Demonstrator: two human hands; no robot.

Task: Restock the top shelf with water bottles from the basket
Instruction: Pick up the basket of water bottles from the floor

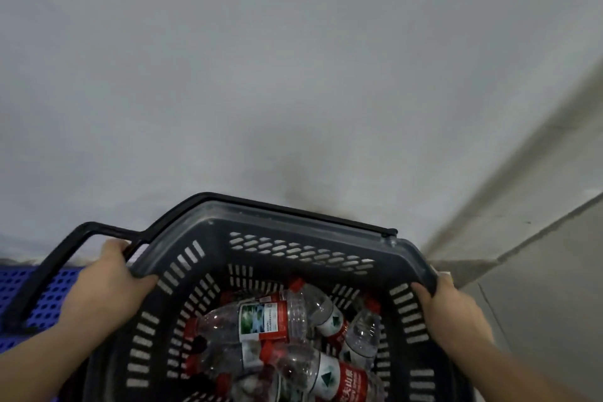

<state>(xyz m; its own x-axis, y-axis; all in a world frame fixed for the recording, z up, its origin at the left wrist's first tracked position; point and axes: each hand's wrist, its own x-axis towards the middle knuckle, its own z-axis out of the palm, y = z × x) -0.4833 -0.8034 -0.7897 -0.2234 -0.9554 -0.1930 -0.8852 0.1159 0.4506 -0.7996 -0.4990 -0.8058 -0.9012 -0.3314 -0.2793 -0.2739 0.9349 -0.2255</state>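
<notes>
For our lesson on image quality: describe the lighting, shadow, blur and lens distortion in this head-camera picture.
Head view: dim, flat light with no glare on the grey wall; a soft dark shadow above the basket rim; wide-angle bending of the wall corner at right; slight blur softens the water bottles, left hand and right hand.

I count one dark slotted basket (293, 238) with two black handles (49, 271) — one swung out left, one folded along the far rim. Inside lie at least five clear water bottles (261, 320) with red caps, piled too tightly for an exact number. Two hands — left (111, 284), right (453, 310).
</notes>
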